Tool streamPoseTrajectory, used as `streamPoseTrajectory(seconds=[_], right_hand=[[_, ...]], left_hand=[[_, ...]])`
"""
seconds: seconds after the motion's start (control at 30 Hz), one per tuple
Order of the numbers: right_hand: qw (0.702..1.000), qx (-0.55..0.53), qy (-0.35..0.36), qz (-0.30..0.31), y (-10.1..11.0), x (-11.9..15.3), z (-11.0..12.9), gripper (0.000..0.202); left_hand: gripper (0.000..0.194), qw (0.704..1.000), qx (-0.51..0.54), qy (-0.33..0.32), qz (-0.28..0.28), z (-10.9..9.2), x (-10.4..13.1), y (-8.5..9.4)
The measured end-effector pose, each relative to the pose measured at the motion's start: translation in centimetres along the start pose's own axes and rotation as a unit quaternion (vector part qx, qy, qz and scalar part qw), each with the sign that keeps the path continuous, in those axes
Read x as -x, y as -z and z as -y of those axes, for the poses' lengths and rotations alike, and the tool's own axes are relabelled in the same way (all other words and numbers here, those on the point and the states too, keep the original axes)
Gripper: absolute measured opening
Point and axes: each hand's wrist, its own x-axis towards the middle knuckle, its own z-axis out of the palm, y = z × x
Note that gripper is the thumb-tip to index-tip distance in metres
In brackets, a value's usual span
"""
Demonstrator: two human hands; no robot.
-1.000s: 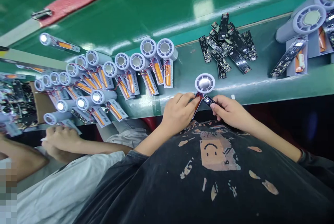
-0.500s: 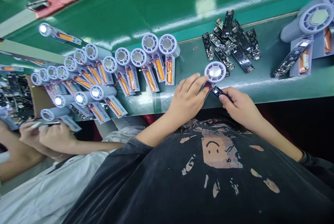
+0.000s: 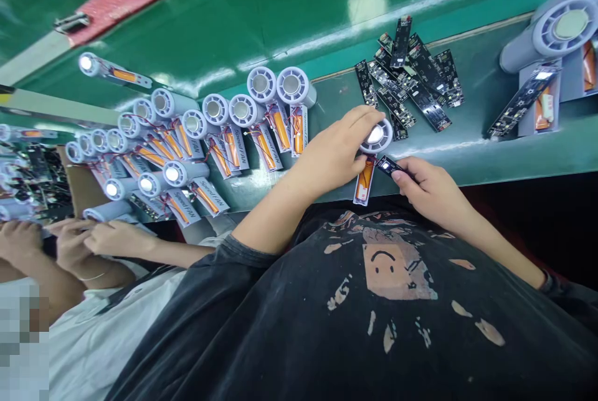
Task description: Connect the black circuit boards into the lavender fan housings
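My left hand (image 3: 343, 146) is closed around a pale lilac handheld fan (image 3: 379, 137), with its fingers over the edge of the round ribbed head. The fan's open handle (image 3: 364, 183) points toward me and shows an orange battery inside. Just right of it, my right hand (image 3: 425, 189) pinches a narrow black circuit board (image 3: 387, 165) between thumb and fingers. The board's far end lies close to the fan head; whether wires join the two I cannot tell. Behind both hands lies a pile of black circuit boards (image 3: 427, 71).
Rows of similar fans (image 3: 243, 111) with orange batteries stand to the left. Larger-looking fans (image 3: 527, 46) are at the right, one with a board (image 3: 521, 102) leaning on it. Another person's hands (image 3: 103, 239) work at the left. A green panel (image 3: 299, 9) rises behind.
My left hand has moved up over the fan head, and the fan's handle with the battery has come into view below it. My right hand stays nearly still with the board.
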Motion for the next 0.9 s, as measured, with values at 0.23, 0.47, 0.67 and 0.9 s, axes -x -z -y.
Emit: streamPoseTrajectory(seconds=[0.23,0.47,0.67,0.9], right_hand=[[0.994,0.046,0.078,-0.064,-0.4,0.0,0.0,0.031],[0.963,0.155,0.179,-0.127,-1.1,0.6,-0.2,0.029],[0.961,0.145,0.179,-0.153,-1.3,0.6,-0.3,0.027],[0.961,0.154,0.176,-0.146,-1.4,0.7,-0.3,0.028]], left_hand=[[0.071,0.991,-0.027,0.128,-0.038,-1.5,0.7,-1.7],[0.078,0.997,0.015,0.065,-0.026,-0.8,1.8,-1.9],[0.074,0.996,0.028,0.078,-0.015,-1.1,2.1,-1.6],[0.06,0.989,0.059,0.114,-0.067,-1.1,1.4,-2.5]])
